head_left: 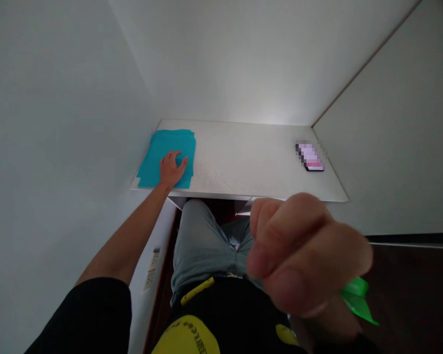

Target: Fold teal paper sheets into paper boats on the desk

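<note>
My left hand (pixel 172 169) rests with spread fingers on a stack of flat teal sheets (pixel 170 140) at the left end of the white desk. Several sheets overlap unevenly at the edges; I cannot tell whether they are paper, cloth or plastic. My right hand (pixel 306 255) is raised close to the camera, large and slightly blurred. Its fingers are curled into a fist, and nothing shows in them. Something bright green and glossy, like a strip or band (pixel 359 300), sticks out beside the right wrist.
A phone (pixel 310 157) with a lit, pixelated screen lies at the right end of the white desk (pixel 243 157). White walls stand behind and to the left, a panel to the right. My legs are under the desk's front edge. A wall socket (pixel 151 270) is low at left.
</note>
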Tool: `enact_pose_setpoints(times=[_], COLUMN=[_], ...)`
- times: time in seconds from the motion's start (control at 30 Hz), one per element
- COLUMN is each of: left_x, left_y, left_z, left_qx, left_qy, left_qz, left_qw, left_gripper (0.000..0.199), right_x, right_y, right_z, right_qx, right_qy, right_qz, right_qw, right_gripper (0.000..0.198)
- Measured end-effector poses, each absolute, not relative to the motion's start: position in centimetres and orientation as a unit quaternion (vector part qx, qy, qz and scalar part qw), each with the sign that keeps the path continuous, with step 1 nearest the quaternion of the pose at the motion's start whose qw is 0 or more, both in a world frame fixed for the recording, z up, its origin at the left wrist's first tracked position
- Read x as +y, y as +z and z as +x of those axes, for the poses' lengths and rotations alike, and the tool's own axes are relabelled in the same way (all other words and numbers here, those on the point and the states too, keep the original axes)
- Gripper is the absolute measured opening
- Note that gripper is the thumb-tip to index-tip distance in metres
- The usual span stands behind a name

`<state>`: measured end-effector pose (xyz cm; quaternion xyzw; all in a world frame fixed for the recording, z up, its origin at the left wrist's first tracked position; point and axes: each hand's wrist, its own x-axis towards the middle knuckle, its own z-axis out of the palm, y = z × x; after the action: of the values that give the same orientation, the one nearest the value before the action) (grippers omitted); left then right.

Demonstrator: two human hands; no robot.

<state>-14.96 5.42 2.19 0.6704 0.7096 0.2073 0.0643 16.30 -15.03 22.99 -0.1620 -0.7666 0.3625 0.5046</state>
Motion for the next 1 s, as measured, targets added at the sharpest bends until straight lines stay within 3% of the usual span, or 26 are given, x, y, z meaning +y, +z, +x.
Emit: enact_pose_setpoints(times=[0.1, 0.17, 0.23, 0.4, 0.57, 0.77, 1.0], left_x=[3.0, 1.1, -0.5, -2.4, -2.6, -1.5, 1.7], left_y=[2.1, 1.6, 1.1, 0.3, 1.5, 8.3, 16.7], left_z=[-17.0, -18.3, -19.4, -21.0, -21.1, -17.7, -12.3], left_qx=[0.653, 0.623, 0.605, 0.532, 0.515, 0.548, 0.446], left_qy=[0.169, 0.122, 0.093, 0.098, 0.134, 0.262, 0.545], left_qz=[0.736, 0.770, 0.787, 0.836, 0.834, 0.773, 0.627], left_qw=[0.053, 0.061, 0.070, 0.092, 0.148, 0.186, 0.333], left_gripper=[0.071, 0.085, 0.085, 0.069, 0.048, 0.047, 0.048], right_x=[-13.1, -10.5, -7.3, 0.2, 1.8, 1.5, 2.0], right_y=[20.1, 17.4, 13.9, 3.9, -1.0, -1.6, -2.8], right_z=[16.3, 18.0, 20.7, 27.1, 29.6, 30.1, 30.6], right_qx=[-0.771, -0.784, -0.755, -0.629, -0.583, -0.603, -0.581], right_qy=[0.297, 0.284, 0.269, 0.271, 0.281, 0.284, 0.294], right_qz=[-0.131, -0.230, -0.354, -0.570, -0.618, -0.599, -0.581], right_qw=[0.548, 0.502, 0.482, 0.453, 0.446, 0.444, 0.488], right_gripper=[0.017, 0.018, 0.013, 0.042, 0.057, 0.050, 0.050])
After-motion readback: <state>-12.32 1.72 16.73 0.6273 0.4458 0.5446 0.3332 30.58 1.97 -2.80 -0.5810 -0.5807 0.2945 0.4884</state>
